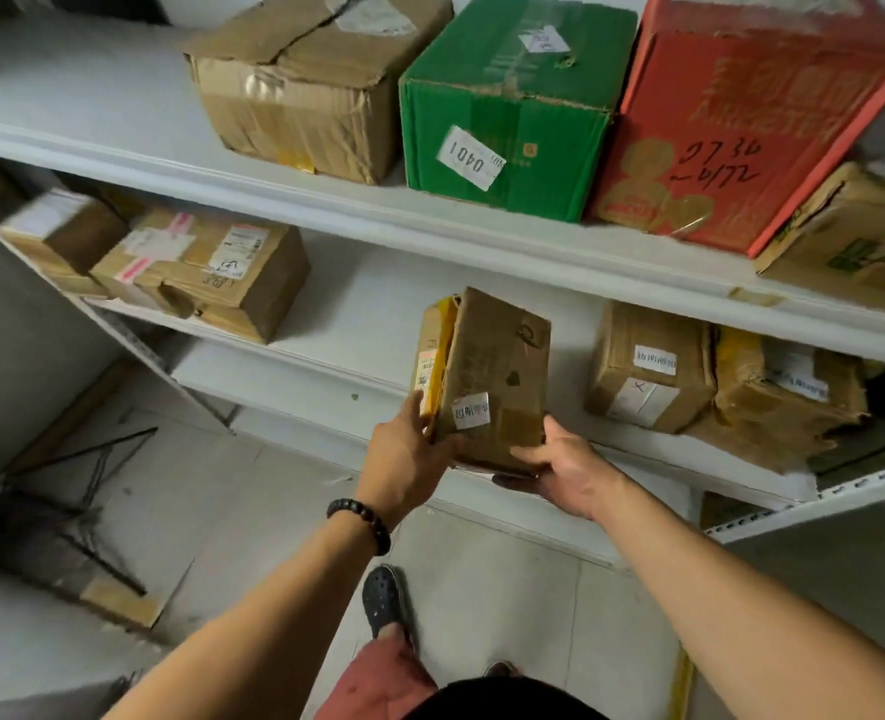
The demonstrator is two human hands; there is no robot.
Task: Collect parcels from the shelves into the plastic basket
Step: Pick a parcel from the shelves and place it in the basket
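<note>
A brown cardboard parcel [492,371] with yellow tape and a white label stands tilted on end at the front of the middle shelf [357,324]. My left hand [409,459] grips its lower left edge, thumb on the yellow side. My right hand [559,470] holds its lower right corner from below. More brown parcels lie on the same shelf: two at the left [206,272], two at the right [648,371]. No plastic basket is in view.
The upper shelf [118,122] carries a brown box [300,85], a green box [508,106], a red box [741,122] and a brown box [856,241] at far right. A dark wire rack [66,491] lies on the tiled floor at left. My shoe [383,600] is below.
</note>
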